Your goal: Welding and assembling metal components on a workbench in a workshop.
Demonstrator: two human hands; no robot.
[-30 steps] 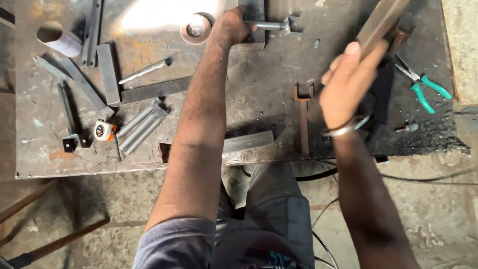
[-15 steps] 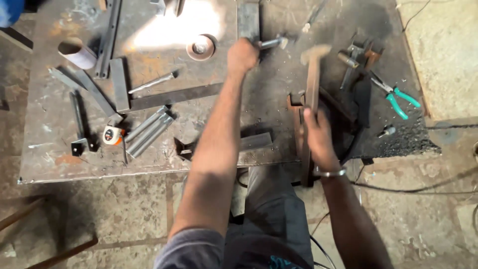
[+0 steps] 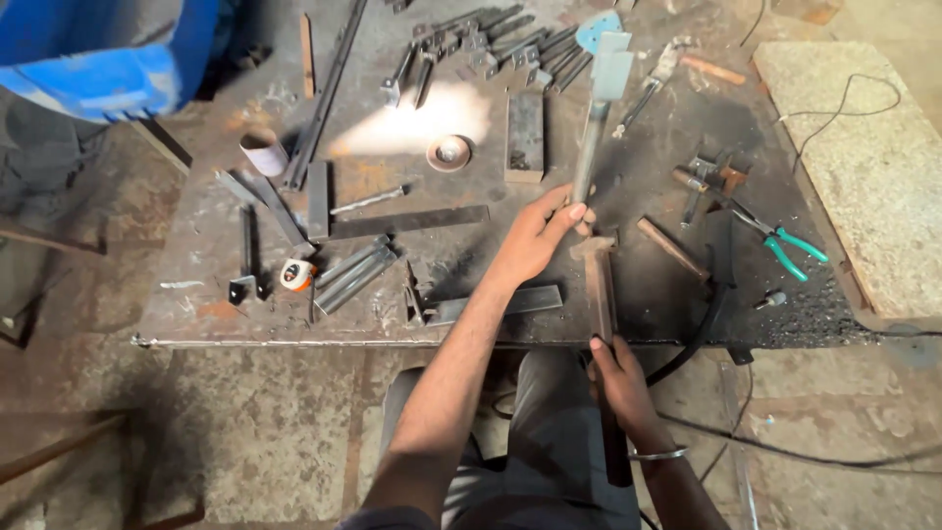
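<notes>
Left hand (image 3: 535, 236) grips a metal rod (image 3: 589, 147) at worktop (image 3: 196, 294) centre; right hand (image 3: 618, 378) clasps a hammer (image 3: 599, 285) at 6 o'clock. Risk: a glancing blow strikes fingers.

Dim, soft daylight; one glaring sun patch on the surface (image 3: 412, 123); mild edge distortion, slight blur throughout.
</notes>
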